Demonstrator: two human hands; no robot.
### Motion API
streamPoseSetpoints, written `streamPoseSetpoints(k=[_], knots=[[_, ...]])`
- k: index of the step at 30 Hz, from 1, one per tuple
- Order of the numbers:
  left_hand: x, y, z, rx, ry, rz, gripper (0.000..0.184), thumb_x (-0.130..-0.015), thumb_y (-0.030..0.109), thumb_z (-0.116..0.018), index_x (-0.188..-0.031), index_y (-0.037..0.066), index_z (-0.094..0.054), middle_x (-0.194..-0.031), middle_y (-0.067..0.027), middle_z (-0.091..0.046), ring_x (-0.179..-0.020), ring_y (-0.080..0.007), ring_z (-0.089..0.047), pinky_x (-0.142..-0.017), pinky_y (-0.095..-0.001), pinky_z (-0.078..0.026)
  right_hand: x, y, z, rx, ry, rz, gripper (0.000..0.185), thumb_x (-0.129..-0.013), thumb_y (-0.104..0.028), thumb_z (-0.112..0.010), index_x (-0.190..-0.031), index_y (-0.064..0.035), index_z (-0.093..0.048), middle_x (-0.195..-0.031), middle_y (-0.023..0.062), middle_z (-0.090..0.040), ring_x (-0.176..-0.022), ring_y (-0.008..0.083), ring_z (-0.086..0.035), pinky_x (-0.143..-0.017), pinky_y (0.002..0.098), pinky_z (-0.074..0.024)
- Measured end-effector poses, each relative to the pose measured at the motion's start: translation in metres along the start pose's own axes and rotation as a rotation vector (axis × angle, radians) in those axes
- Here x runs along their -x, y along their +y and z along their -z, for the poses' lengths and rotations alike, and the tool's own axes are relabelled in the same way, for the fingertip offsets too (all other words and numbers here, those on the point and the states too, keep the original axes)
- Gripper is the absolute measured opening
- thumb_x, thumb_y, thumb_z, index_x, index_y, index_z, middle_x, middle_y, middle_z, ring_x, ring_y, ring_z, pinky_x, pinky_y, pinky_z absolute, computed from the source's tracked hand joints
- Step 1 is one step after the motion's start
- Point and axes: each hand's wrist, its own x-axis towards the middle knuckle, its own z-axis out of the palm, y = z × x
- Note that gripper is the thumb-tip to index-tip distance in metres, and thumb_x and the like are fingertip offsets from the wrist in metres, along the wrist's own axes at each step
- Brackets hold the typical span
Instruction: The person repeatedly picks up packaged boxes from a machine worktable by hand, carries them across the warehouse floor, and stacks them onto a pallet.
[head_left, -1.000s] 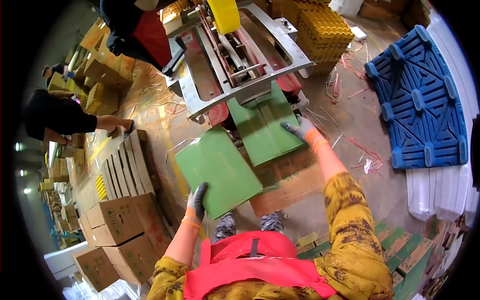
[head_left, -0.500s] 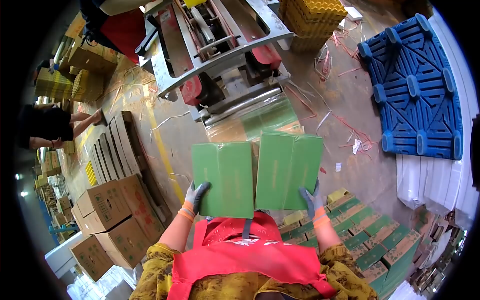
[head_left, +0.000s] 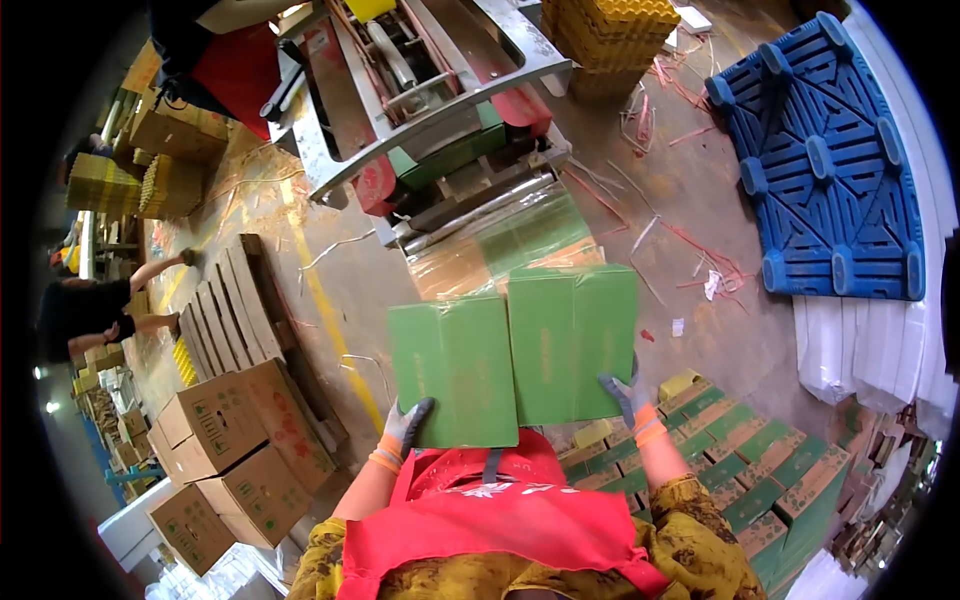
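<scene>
Two green cardboard boxes are pressed side by side in front of me, taped along the top. My left hand, in a grey glove with an orange cuff, grips the outer lower corner of the left green box. On the other side, my right hand, gloved the same way, holds the outer edge of the right green box. Both thumbs lie on the top faces; the other fingers are partly hidden. Just beyond are tape-covered boxes at the rollers of a box-taping machine. Inside the machine sits another green box.
Green-and-brown boxes are stacked at my right. Brown cartons and a wooden pallet stand left. A blue plastic pallet leans at right. Straps litter the floor. A person is at far left; another person's red garment shows beside the machine.
The gap between the two held boxes has closed, and the left one sits slightly lower. A green box now shows inside the machine. The person at far left has changed stride.
</scene>
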Motion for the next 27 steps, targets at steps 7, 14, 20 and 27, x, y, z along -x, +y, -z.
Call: streamPoseSetpoints(k=[7, 14, 20, 27], knots=[[0.001, -0.007, 0.002, -0.035, 0.071, -0.137, 0.047, -0.088, 0.032, -0.065, -0.122, 0.003, -0.052, -0.108, -0.004, -0.06, -0.093, -0.0138, -0.056, -0.084, -0.0285, -0.047, 0.023, -0.033, -0.026, -0.088, 0.102, 0.059, 0.094, -0.066, -0.014, -0.08, -0.144, -0.0071, -0.029, -0.135, 0.009, -0.044, -0.121, 0.0207, -0.046, -0.1, 0.0348, -0.0419], [0.027, -0.014, 0.022, 0.028, 0.153, -0.097, 0.059, -0.088, 0.047, -0.061, -0.124, 0.002, -0.051, -0.114, -0.0059, -0.057, -0.1, -0.0158, -0.053, -0.088, -0.0294, -0.044, 0.048, -0.119, -0.018, 0.12, 0.04, 0.269, 0.112, -0.052, -0.025, -0.091, -0.142, 0.0008, -0.03, -0.132, 0.0105, -0.05, -0.12, 0.0218, -0.048, -0.099, 0.0345, -0.0409], [0.051, 0.013, 0.031, 0.226, 0.299, -0.162, 0.058, -0.087, 0.05, -0.06, -0.122, 0.004, -0.053, -0.11, -0.0027, -0.058, -0.097, -0.0147, -0.054, -0.085, -0.0291, -0.045, 0.027, -0.152, -0.023, 0.146, -0.062, 0.428, 0.089, -0.059, -0.01, -0.075, -0.138, -0.0106, -0.033, -0.12, 0.0101, -0.053, -0.108, 0.0258, -0.057, -0.063, 0.0332, -0.0609], [0.072, 0.021, 0.036, 0.506, 0.288, -0.139, 0.058, -0.085, 0.054, -0.06, -0.117, 0.005, -0.055, -0.106, -0.002, -0.058, -0.093, -0.0145, -0.053, -0.081, -0.0297, -0.046, 0.019, -0.195, -0.054, 0.2, -0.116, 0.584, 0.094, -0.055, -0.009, -0.08, -0.138, -0.0063, -0.035, -0.125, 0.0085, -0.051, -0.111, 0.0226, -0.053, -0.084, 0.0332, -0.0527]])
